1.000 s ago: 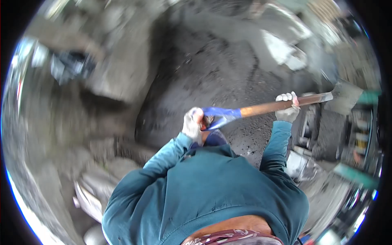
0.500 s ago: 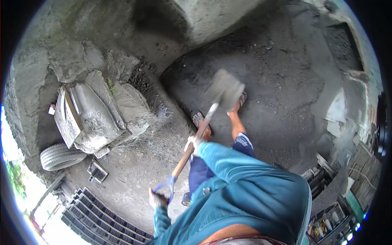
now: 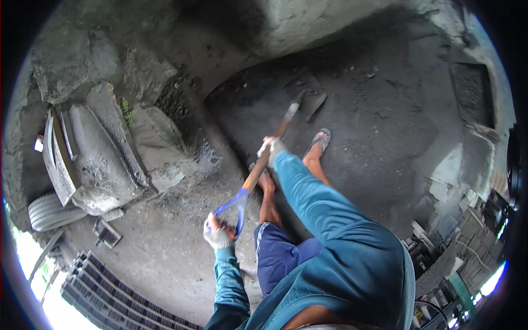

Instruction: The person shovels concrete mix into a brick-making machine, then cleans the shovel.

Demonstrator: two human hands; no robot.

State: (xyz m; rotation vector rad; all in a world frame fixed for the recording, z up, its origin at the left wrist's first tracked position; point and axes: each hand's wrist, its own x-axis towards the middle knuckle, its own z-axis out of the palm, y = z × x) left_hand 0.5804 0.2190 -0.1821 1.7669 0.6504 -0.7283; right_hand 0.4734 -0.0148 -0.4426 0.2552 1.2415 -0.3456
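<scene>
A shovel (image 3: 263,164) with a wooden shaft and a blue D-shaped handle slants across the middle of the view. My left hand (image 3: 218,233), in a pale glove, is closed around the blue handle. Farther along, my right hand (image 3: 272,149), also gloved, grips the shaft near its metal socket. The shovel's dark blade (image 3: 312,103) lies low at the dark ground, with some dark loose material on and beside it. My sandalled feet stand just nearer than the blade.
To the left lie curved grey slabs (image 3: 99,159), a tire (image 3: 52,212) and a small metal frame (image 3: 107,233). Stacked dark slatted pieces (image 3: 118,297) fill the lower left. A low ledge borders the dark floor (image 3: 374,143). Assorted clutter sits at the lower right.
The shovel has been pushed forward and lowered, its blade turning from pale and raised to dark at the ground. Both hands moved forward with it, and one foot shifted.
</scene>
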